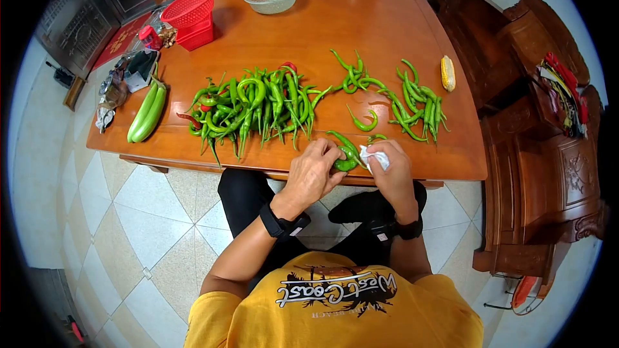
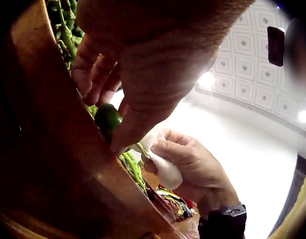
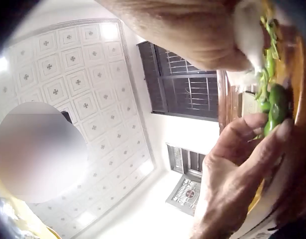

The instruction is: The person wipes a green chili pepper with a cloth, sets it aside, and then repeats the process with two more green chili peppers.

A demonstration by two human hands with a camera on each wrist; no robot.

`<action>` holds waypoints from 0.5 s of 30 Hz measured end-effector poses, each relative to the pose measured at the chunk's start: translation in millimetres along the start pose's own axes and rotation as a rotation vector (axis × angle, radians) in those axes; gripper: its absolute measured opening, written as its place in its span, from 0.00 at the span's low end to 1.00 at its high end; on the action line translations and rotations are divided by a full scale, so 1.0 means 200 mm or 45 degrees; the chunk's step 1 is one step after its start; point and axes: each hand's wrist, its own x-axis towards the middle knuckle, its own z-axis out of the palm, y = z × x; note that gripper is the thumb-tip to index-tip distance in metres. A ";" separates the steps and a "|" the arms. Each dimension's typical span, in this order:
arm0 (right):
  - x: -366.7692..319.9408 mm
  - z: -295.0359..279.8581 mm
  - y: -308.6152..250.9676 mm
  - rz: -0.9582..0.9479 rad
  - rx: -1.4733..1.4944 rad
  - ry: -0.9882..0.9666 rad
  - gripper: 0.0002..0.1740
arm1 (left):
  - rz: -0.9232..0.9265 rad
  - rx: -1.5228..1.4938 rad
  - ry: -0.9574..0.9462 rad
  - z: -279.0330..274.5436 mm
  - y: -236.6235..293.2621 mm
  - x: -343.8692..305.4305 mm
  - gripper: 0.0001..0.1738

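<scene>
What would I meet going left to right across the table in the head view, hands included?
Pale green eggplant → large pepper pile → left hand pinching a green pepper → right hand holding a white object → corn cob.

This looks like a home's living or dining room: a polished wooden table (image 1: 387, 26) at twelve o'clock bears green peppers (image 1: 258, 100) and, at eleven, a red basket (image 1: 190, 9); carved wooden furniture (image 1: 541, 200) stands at three, diamond-laid floor tiles (image 1: 148, 219) at eight.
</scene>
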 end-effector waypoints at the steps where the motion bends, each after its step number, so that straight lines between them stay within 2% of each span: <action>1: 0.00 -0.01 0.01 0.008 -0.026 0.030 0.08 | 0.003 0.004 0.000 0.00 0.00 0.00 0.21; 8: -0.02 -0.01 -0.02 0.097 0.086 -0.011 0.08 | 0.172 -0.073 0.186 0.06 -0.01 0.02 0.18; 15: 0.00 0.04 -0.05 0.004 0.263 0.118 0.09 | -0.222 -0.664 0.218 0.03 0.03 0.00 0.12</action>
